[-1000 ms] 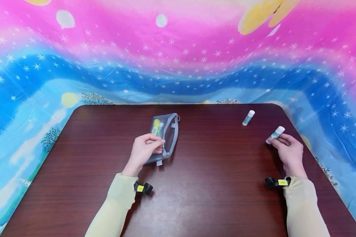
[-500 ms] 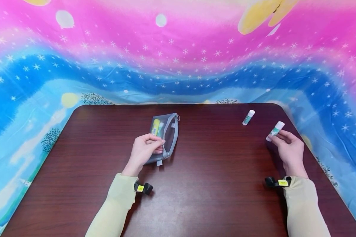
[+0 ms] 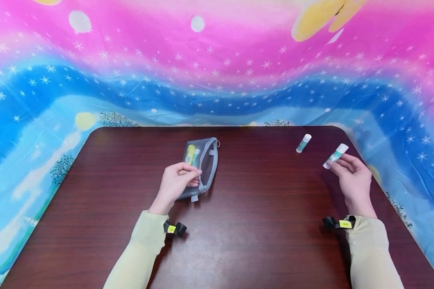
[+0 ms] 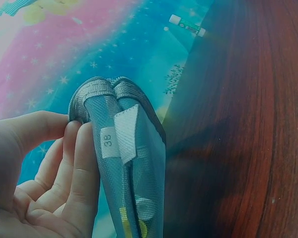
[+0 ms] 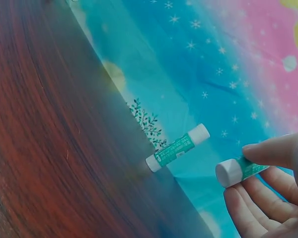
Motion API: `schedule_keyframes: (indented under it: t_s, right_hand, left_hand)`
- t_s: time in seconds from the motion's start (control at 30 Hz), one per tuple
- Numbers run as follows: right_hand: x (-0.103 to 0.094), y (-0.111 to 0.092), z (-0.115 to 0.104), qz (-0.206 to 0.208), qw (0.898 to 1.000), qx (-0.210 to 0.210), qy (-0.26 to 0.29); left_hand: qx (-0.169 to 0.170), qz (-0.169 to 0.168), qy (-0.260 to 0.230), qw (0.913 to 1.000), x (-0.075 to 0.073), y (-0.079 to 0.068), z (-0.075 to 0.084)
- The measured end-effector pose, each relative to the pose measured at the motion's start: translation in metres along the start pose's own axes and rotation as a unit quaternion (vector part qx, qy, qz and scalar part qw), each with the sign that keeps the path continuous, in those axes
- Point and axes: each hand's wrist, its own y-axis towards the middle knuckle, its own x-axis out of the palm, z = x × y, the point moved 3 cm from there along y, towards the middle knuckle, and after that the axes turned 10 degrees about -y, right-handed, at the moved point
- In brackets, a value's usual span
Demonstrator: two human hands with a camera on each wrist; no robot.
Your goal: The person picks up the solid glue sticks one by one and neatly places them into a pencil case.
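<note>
A grey mesh zipper pouch (image 3: pixel 207 168) lies toward the middle of the table with its zip side parted. My left hand (image 3: pixel 177 182) pinches the pouch's near edge between thumb and fingers, seen closely in the left wrist view beside a tag (image 4: pixel 108 142) marked 38. Through the mesh show a yellow glue stick (image 3: pixel 190 154) and a green-and-white one (image 3: pixel 196 155). Over on the right, my right hand (image 3: pixel 355 182) holds a green-and-white glue stick (image 3: pixel 336 155) by thumb and fingertips, tilted and raised off the table. Another glue stick (image 3: pixel 304 143) stands upright to its left.
The dark red-brown wooden table (image 3: pixel 246 233) has rounded far corners. A pink and blue patterned cloth (image 3: pixel 217 72) hangs behind it and along both sides. Each wrist wears a black strap-on camera (image 3: pixel 175 229).
My right hand has lifted the glue stick slightly up and away from the table's near side. The left hand and the pouch have stayed in place.
</note>
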Motion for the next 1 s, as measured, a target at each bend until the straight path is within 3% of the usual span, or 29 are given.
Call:
schedule_keyframes:
  t_s: [0.5, 1.0]
  right_hand:
    - [0.010, 0.001, -0.008, 0.003, 1.000, -0.022, -0.015]
    - [0.028, -0.003, -0.012, -0.026, 0.998, -0.057, -0.012]
  left_hand:
    - [0.001, -0.007, -0.001, 1.0000, 0.002, 0.001, 0.001]
    - [0.001, -0.005, -0.001, 1.0000, 0.000, 0.001, 0.000]
